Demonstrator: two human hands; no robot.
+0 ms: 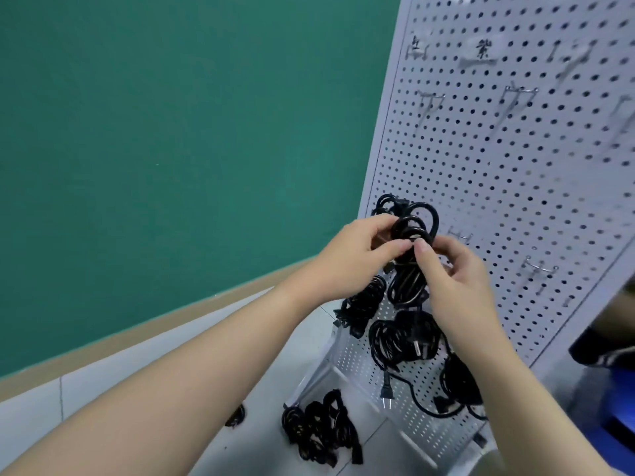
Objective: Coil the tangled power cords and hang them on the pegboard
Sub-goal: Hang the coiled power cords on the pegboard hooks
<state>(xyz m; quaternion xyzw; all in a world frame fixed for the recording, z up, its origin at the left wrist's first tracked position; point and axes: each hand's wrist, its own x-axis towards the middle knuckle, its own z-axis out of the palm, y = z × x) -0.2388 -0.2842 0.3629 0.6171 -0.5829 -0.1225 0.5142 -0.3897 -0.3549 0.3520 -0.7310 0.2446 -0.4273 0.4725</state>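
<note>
The grey pegboard [515, 166] carries mostly bare hooks [539, 267]. At its lower left, both hands pinch one coiled black cord [409, 269]: left hand [360, 255], right hand [457, 280]. Judging by this, hanging has barely begun; several cord bundles [405, 338] wait on the base shelf, another bundle [319, 431] on the floor.

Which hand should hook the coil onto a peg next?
Probably right. The right hand lies nearer the empty pegs on the pegboard. The left hand grips the coiled cord from the far side and can steady it.
</note>
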